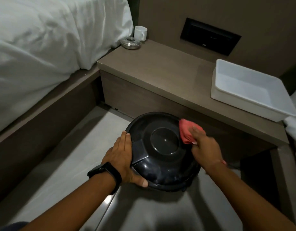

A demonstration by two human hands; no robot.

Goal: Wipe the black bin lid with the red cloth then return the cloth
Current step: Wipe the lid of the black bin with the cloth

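Observation:
A round black bin lid (pixel 162 152) sits on the bin on the floor, in front of the low brown bedside shelf. My left hand (pixel 122 157) grips the lid's left rim, thumb hooked under its near edge, a black watch on the wrist. My right hand (pixel 204 145) presses a bunched red cloth (pixel 187 130) against the lid's upper right side. Part of the cloth is hidden under my fingers.
On the brown shelf (pixel 160 70) stand a white plastic tray (pixel 250 90) at the right, a white mug (pixel 140 32) and a small metal dish (pixel 130 42) at the back left. A bed with white bedding (pixel 44 44) fills the left. Grey floor tiles (pixel 77 164) surround the bin.

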